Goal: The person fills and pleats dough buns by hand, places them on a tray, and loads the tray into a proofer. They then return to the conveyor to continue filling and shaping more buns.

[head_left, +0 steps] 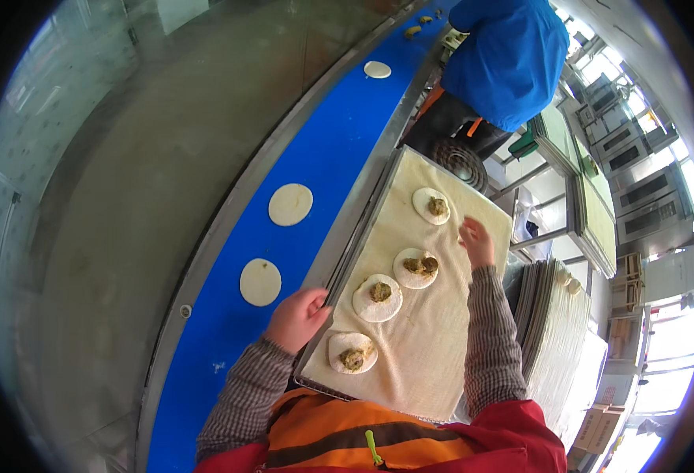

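Observation:
My left hand (300, 319) is over the edge between the blue conveyor belt and the cloth-lined tray. Its fingers are curled closed, and nothing shows in them. Above the tray's right side is my right hand (475, 239), fingers bent but somewhat apart, holding nothing visible. On the beige cloth (434, 339) lie several round dough wrappers with brownish-green filling: one at the near end (352, 352), one past it (378, 298), one beside that (416, 269) and one at the far end (431, 206). Plain dough rounds lie on the belt, the closest (260, 282) just beyond my left hand.
The blue conveyor belt (315, 162) curves along the left, carrying another dough round (290, 204) and one farther off (377, 69). A person in a blue jacket (513, 63) stands beyond the tray. Stacked boards (556, 331) and a rack (572, 181) stand on the right.

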{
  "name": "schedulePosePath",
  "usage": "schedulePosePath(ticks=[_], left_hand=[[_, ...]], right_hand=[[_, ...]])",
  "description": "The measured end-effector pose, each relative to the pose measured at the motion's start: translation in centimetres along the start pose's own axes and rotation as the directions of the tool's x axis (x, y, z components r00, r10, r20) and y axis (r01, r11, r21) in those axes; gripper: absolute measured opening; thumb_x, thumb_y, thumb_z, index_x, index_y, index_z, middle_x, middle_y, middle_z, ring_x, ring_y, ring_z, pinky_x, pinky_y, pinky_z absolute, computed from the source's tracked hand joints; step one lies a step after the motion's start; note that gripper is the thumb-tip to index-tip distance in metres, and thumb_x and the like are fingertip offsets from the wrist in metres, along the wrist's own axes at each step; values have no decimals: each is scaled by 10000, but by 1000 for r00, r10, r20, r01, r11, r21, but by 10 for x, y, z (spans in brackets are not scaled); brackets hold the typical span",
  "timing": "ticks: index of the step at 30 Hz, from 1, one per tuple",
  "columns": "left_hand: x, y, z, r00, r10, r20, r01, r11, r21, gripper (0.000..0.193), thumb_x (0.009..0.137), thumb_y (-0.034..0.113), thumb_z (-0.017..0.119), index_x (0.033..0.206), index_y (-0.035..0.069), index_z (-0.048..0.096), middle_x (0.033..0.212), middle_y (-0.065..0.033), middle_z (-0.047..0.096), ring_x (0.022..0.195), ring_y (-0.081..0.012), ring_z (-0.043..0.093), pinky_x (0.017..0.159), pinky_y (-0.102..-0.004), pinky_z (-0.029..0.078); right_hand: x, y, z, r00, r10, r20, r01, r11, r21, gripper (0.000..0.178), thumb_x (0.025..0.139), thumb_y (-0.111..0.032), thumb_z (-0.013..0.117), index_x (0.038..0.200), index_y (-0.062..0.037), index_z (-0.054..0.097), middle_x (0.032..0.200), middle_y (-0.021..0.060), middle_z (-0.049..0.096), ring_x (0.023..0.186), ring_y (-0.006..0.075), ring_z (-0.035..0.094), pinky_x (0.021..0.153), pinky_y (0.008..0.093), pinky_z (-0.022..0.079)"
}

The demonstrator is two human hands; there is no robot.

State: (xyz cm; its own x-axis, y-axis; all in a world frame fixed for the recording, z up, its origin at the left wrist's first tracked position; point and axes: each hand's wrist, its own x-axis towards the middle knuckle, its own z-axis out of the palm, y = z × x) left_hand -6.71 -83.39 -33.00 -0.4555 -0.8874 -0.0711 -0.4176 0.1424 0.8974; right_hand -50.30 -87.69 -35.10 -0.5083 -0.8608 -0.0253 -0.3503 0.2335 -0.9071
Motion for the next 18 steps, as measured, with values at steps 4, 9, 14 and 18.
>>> schedulePosePath(ticks=[4,9,14,18], left_hand=[[-73,-33,-13,985,-79,-152,54,985,-162,171,833,95,633,976,7,599,795,-89,624,677,-180,616,604,-277,492],[-128,-44,3,946,-275,-170,220,933,-284,113,867,85,594,946,8,620,801,-78,657,705,-143,642,635,-256,504],[-132,-48,13,938,-214,-274,128,945,-301,104,864,98,604,929,19,619,784,-79,639,671,-156,624,600,-260,492],[-139,-52,8,940,-214,-265,124,940,-319,99,872,101,594,922,19,618,786,-80,642,677,-159,628,600,-266,497]], right_hand=[[-57,29,-33,993,81,-86,-88,993,-83,235,872,-177,622,1073,-58,642,906,17,655,808,94,611,649,227,504],[-109,67,-42,973,100,-210,-112,993,-45,199,876,-133,600,1049,-46,644,909,17,653,773,87,599,628,220,485],[-120,90,-24,955,-149,-257,64,947,-314,216,785,-54,615,994,-33,663,874,59,659,748,135,609,714,266,498],[-116,91,-25,949,-119,-291,28,954,-298,217,776,-48,608,984,-42,669,872,58,662,757,138,618,715,266,500]])
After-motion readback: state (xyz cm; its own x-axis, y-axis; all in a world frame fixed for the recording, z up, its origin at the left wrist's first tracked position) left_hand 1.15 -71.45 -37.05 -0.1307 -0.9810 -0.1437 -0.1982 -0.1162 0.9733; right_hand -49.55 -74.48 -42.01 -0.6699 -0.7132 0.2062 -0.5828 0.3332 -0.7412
